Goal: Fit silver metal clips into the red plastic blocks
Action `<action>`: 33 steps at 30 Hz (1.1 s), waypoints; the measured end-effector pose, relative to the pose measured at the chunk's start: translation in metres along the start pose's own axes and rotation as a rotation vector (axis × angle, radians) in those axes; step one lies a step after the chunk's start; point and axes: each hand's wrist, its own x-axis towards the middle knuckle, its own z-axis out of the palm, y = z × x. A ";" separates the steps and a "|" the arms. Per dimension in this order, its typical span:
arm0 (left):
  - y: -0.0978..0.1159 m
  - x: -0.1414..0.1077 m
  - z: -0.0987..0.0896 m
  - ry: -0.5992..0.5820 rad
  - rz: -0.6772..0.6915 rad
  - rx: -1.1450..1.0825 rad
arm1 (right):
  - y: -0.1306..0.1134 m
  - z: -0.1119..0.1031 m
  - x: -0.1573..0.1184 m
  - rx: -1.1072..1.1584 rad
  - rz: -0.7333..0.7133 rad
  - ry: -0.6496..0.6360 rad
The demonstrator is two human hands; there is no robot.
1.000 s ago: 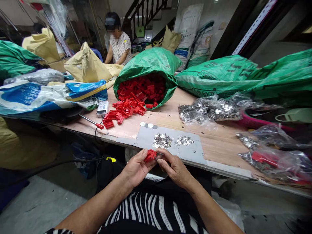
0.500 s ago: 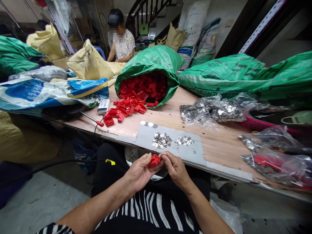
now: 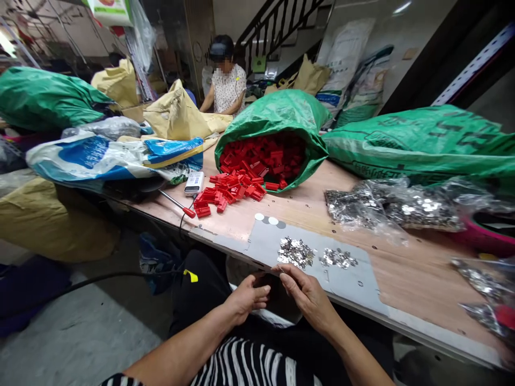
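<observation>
My left hand (image 3: 247, 298) is open below the table's front edge, fingers loosely apart, with no red part in it. To its right, my right hand (image 3: 308, 296) has thumb and forefinger pinched together near the table edge; a thin pale glint shows at the fingertips, too small to name. Just beyond the right hand lie a larger heap of small shiny metal pieces (image 3: 295, 253) and a smaller heap (image 3: 338, 258), both on a grey mat (image 3: 364, 284). Under my hands, a white bag (image 3: 237, 271) hangs or stands between my knees, its inside dark.
Red plastic parts (image 3: 231, 190) spill from a green sack (image 3: 281, 110) onto the table. A screwdriver (image 3: 188, 212) and a small white device (image 3: 195, 183) lie left of them. Bags of metal pieces (image 3: 422, 209) sit at right. Another person (image 3: 228, 86) sits across the table.
The red part that my left hand held is gone from it, and that hand has opened. My right hand stays pinched. The view has swung left, so things appear further right.
</observation>
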 end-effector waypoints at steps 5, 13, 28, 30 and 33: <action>-0.010 0.007 -0.015 -0.009 0.000 -0.002 | -0.025 0.014 0.047 -0.172 -0.090 -0.067; -0.018 0.000 -0.040 -0.171 0.034 -0.167 | -0.071 0.073 0.156 -0.592 -0.210 -0.211; -0.016 0.004 -0.065 -0.237 0.054 -0.455 | -0.071 0.093 0.178 -0.644 -0.121 -0.103; -0.012 0.003 -0.066 -0.277 0.035 -0.491 | -0.065 0.080 0.150 -0.607 -0.115 -0.094; -0.005 -0.002 -0.066 -0.397 -0.029 -0.541 | -0.056 0.058 0.100 -0.393 -0.137 -0.175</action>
